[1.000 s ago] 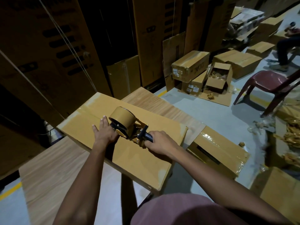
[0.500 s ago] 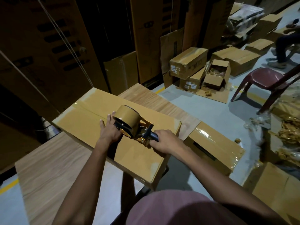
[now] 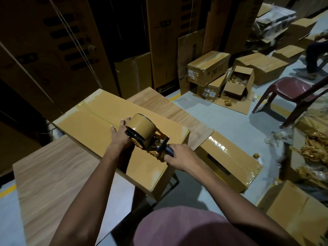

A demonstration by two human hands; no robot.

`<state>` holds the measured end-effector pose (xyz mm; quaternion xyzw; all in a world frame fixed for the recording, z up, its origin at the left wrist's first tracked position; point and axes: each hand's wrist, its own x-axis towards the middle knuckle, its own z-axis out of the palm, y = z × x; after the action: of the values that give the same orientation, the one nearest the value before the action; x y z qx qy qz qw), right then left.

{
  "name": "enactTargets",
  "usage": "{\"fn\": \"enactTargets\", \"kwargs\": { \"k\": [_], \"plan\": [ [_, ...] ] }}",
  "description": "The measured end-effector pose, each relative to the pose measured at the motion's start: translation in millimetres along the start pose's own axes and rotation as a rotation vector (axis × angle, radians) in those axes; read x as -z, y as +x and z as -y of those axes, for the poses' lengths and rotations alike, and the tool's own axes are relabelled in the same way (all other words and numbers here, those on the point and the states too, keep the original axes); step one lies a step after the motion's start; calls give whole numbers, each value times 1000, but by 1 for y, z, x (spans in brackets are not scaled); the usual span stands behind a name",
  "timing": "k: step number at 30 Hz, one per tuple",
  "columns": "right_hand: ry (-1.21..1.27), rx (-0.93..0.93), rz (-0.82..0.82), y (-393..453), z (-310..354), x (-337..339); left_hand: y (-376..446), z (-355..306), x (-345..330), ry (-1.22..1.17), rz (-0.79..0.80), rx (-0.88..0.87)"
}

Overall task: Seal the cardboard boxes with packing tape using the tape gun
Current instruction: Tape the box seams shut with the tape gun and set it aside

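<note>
The tape gun is lying on the cardboard box on the bench, roll pointing away, long axis along the seam. Right hand fingers are clenching its handle; left hand fingers are resting straight beside the roll.

Both bare forearms reach forward and away from the body, converging toward the middle of the view. The left hand lies palm down with its fingers straight and spread a little, pressing flat; its thumb side is hidden behind the roll beside it. The right hand is curled into a fist round a dark handle, knuckles up, wrist nearly straight. The right forearm crosses in from the lower right, the left from the lower left.
</note>
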<state>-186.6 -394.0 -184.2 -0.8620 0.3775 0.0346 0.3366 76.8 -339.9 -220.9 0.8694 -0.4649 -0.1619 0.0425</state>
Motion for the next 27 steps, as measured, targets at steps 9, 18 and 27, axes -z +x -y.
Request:
{"fn": "enactTargets", "kwargs": {
  "k": [9,18,27],
  "plan": [
    [50,36,-17,-8,-5,3,3,14,-21,201,-4,-75],
    [66,-5,3,-38,-38,1,-19,-29,-16,124,39,-14],
    [158,-67,-18,-25,-34,0,-21,-41,-30,159,4,-53]
  ]
}}
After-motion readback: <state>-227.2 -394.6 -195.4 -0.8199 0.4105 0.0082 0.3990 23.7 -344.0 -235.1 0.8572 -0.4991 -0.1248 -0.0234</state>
